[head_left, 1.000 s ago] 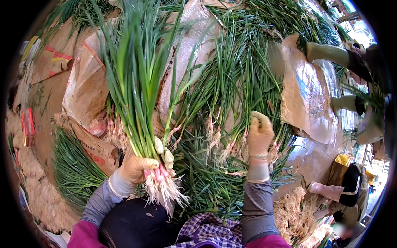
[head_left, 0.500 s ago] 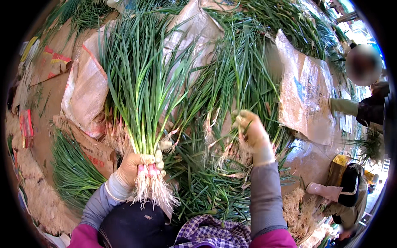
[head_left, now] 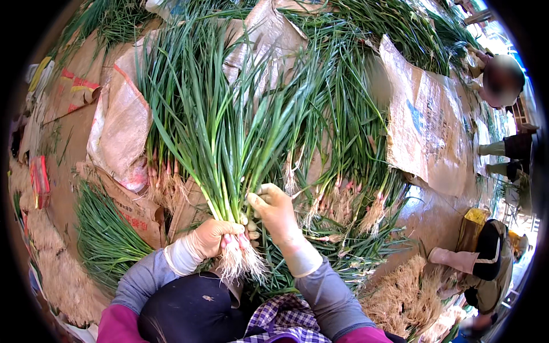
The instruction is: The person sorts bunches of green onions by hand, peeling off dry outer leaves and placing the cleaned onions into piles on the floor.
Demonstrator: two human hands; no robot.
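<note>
Just over the knee [head_left: 174, 311], L hand's [head_left: 211, 237] grip rings green-garlic bunch [head_left: 214, 143] above roots [head_left: 231, 263], prob. keeping bases level; R hand's [head_left: 277, 214] grip pinches stalks [head_left: 254, 178] alongside.

1. We see the left hand [head_left: 213, 236] closed round a bunch [head_left: 214, 154], white roots [head_left: 240, 262] hanging below.
2. We note the right hand [head_left: 275, 212] beside it, pinching stalks [head_left: 257, 167] at the bunch's right edge.
3. We log greens [head_left: 357, 108] beyond, sack [head_left: 426, 128] at right.
</note>
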